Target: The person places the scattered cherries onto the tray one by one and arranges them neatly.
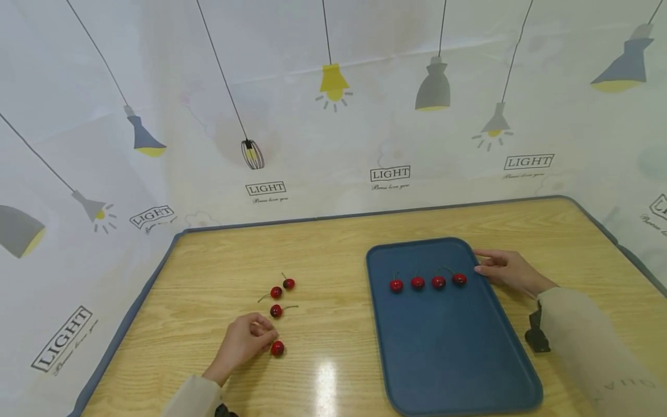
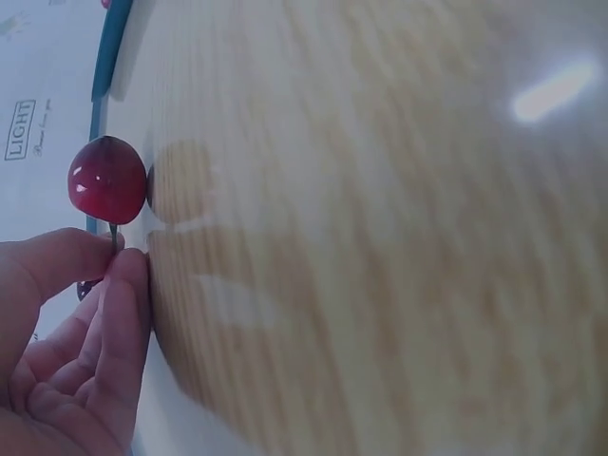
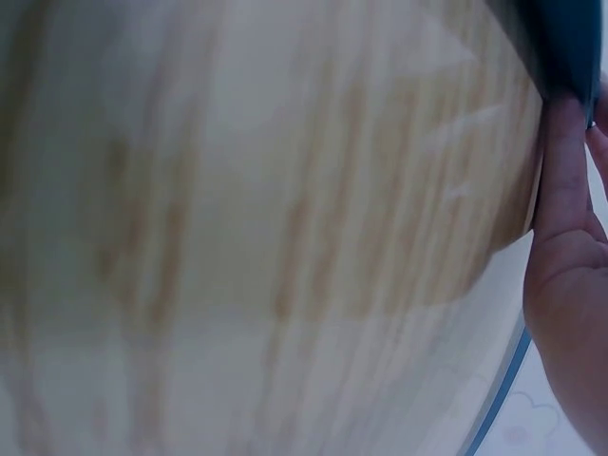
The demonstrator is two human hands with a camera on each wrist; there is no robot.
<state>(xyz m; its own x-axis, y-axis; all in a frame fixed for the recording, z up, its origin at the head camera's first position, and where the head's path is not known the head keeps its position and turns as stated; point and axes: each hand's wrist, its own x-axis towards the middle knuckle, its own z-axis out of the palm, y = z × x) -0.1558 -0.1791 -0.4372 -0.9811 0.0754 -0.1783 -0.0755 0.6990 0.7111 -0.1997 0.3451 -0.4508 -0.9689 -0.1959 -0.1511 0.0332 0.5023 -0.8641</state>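
Note:
In the left wrist view, my left hand (image 1: 246, 341) pinches the thin stem of a dark red cherry (image 2: 107, 180) between thumb and fingers. The head view shows this cherry low, close above or on the wooden table. Three more stemmed cherries lie beyond it, the nearest cherry (image 1: 276, 311) just past my fingers. Over on the right, a blue tray (image 1: 448, 359) bears a row of several cherries (image 1: 417, 282) near its far end. My right hand (image 1: 513, 271) touches the tray's right rim near the far corner with fairly straight thumb and forefinger; its other fingers are partly hidden.
The light wooden table (image 1: 333, 255) has a dark blue edge strip (image 1: 312, 219). Behind and beside it stands a pale curtain (image 1: 292, 116) printed with lamps and lettering. Bare tabletop lies between the left-hand cherries and the tray.

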